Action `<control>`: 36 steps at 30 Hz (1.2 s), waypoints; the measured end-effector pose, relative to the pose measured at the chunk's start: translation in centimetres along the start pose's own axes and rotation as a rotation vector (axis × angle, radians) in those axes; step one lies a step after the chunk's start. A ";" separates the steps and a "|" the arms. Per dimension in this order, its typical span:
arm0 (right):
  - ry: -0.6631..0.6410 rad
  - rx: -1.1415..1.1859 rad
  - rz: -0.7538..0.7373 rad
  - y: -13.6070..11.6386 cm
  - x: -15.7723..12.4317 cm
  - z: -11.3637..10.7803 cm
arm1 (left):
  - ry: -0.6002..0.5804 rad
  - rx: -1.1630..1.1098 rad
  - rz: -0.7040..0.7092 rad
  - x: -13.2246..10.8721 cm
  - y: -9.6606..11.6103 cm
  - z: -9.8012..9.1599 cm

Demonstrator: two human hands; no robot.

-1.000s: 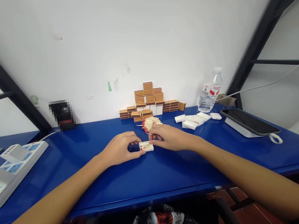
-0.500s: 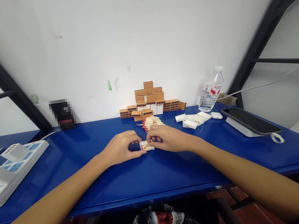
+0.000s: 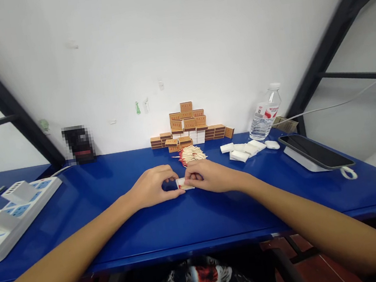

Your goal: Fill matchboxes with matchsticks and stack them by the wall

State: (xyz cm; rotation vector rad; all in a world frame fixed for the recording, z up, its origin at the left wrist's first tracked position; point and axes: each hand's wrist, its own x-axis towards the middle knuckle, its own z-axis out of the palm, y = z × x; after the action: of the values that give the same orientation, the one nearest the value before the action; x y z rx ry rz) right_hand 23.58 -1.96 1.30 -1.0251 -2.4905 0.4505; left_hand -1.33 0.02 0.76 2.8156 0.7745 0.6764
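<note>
A small white matchbox tray [image 3: 180, 181] lies on the blue table in front of me, with a few red-tipped matches inside. My left hand [image 3: 154, 186] holds it by the left end, thumb on the near side and fingers on the far side. Over the tray's right part, my right hand [image 3: 210, 175] has thumb and forefinger pinched on matches; the fingers hide how many. Just beyond my right hand is a heap of loose matches [image 3: 192, 153], red heads mostly to the left.
Brown matchboxes [image 3: 189, 124] are stacked against the wall behind the heap. To the right lie several white trays [image 3: 240, 155], a water bottle [image 3: 261, 128], a white case [image 3: 272, 145] and a phone [image 3: 315, 151]. A power strip [image 3: 45, 185] occupies the left side.
My right fingers have shifted slightly left and down over the tray, covering a bit more of the matches. My left hand keeps its hold on the tray.
</note>
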 end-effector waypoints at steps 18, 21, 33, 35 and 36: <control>0.085 -0.257 0.164 5.7 -0.2 -1.4 | -0.011 -0.023 -0.061 0.1 0.0 -0.2; 0.065 -0.247 0.170 5.9 -0.3 -1.7 | -0.012 -0.030 -0.065 0.0 0.0 -0.3; -0.042 -0.219 0.244 5.9 -0.6 -2.5 | -0.007 -0.018 -0.067 0.0 -0.1 -0.3; -0.031 -0.204 0.236 5.7 -0.8 -2.8 | -0.006 -0.017 -0.068 0.0 -0.1 -0.3; -0.019 -0.190 0.228 5.6 -0.8 -3.0 | -0.004 -0.015 -0.069 0.0 -0.2 -0.3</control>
State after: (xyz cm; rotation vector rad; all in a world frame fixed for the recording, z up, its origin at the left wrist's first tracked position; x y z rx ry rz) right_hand 28.84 1.60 1.22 -1.3942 -2.4805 0.2943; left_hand -1.55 0.15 0.96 2.7618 0.8578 0.6626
